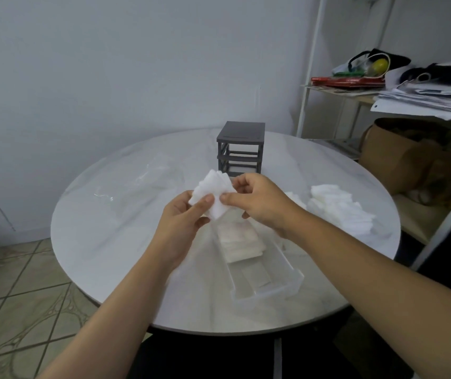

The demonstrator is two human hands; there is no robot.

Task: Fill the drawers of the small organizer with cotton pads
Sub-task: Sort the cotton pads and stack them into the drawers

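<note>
Both hands hold a small stack of white square cotton pads (213,188) above the table. My left hand (183,217) pinches its lower left corner with the thumb on top. My right hand (259,203) pinches its right side. Below them a clear plastic drawer (270,285) lies on the table, with a layer of cotton pads (242,242) in its far half. The dark grey organizer frame (240,147) stands further back, its slots without drawers. A loose heap of cotton pads (336,206) lies to the right.
The round white marble table (109,242) carries a crumpled clear plastic bag (150,176) on its left part. A brown paper bag (410,160) and a shelf stacked with papers (424,97) stand to the right. Tiled floor lies lower left.
</note>
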